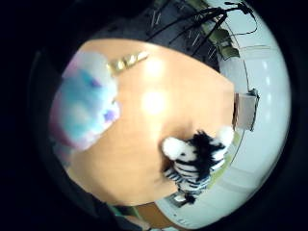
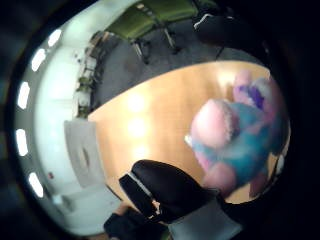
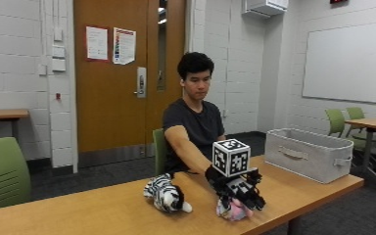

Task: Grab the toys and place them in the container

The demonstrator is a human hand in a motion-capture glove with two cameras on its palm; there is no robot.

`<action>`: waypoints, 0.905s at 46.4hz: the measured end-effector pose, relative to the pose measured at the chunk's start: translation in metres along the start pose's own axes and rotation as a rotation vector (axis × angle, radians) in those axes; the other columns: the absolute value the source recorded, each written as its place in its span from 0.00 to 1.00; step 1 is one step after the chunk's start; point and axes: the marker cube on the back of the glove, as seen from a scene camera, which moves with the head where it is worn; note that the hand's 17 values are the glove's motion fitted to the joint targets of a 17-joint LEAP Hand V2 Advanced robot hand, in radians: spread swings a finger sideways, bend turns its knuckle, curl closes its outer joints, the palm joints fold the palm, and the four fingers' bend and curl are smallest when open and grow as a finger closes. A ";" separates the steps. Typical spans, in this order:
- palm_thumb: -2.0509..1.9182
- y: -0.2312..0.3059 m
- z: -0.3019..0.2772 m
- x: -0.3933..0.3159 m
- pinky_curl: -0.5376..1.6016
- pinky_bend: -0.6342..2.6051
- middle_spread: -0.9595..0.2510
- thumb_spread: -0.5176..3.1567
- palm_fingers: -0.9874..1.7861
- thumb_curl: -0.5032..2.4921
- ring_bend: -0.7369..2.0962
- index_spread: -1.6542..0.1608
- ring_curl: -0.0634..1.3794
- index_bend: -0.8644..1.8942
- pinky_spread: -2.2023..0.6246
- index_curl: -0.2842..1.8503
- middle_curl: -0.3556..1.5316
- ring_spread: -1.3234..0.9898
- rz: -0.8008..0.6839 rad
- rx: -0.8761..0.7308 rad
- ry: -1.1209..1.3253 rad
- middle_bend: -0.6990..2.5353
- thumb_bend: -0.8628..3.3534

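two plush toys: one zebra point(image 3: 166, 194), one pastel unicorn point(image 3: 233, 209), one grey fabric container point(image 3: 310, 153), one wooden table point(image 3: 97, 208)

Even overhead light is filling the room in the outside view, casting only faint shadows beneath the zebra toy point(image 3: 166, 194) on the wooden table point(image 3: 77, 210). In both palm views, bright ceiling lights are glaring off the tabletop as pale patches, straight lines are bending toward the dark rims, and the pastel plush toy point(image 1: 86, 103) is sitting close and blurring softly.
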 end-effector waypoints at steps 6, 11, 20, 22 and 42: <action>0.48 0.001 0.026 0.002 0.39 0.41 0.54 0.38 0.36 0.23 0.32 0.67 0.18 0.44 0.78 0.41 0.41 0.41 0.005 -0.067 0.035 0.31 0.18; 0.49 0.003 0.028 0.006 0.40 0.44 0.54 0.38 0.38 0.23 0.31 0.66 0.17 0.47 0.79 0.42 0.39 0.43 0.004 -0.085 0.045 0.28 0.19; 0.52 0.011 0.025 0.013 0.40 0.44 0.56 0.40 0.45 0.24 0.36 0.66 0.19 0.53 0.77 0.44 0.36 0.44 0.020 -0.036 0.005 0.26 0.20; 0.53 0.011 0.022 0.015 0.40 0.43 0.56 0.41 0.47 0.25 0.39 0.67 0.21 0.54 0.76 0.44 0.36 0.43 0.025 -0.030 -0.005 0.25 0.20; 0.68 0.028 -0.003 -0.011 0.43 0.49 0.44 0.41 0.73 0.33 0.58 0.67 0.36 0.39 0.63 0.50 0.43 0.35 0.078 0.008 0.147 0.37 0.27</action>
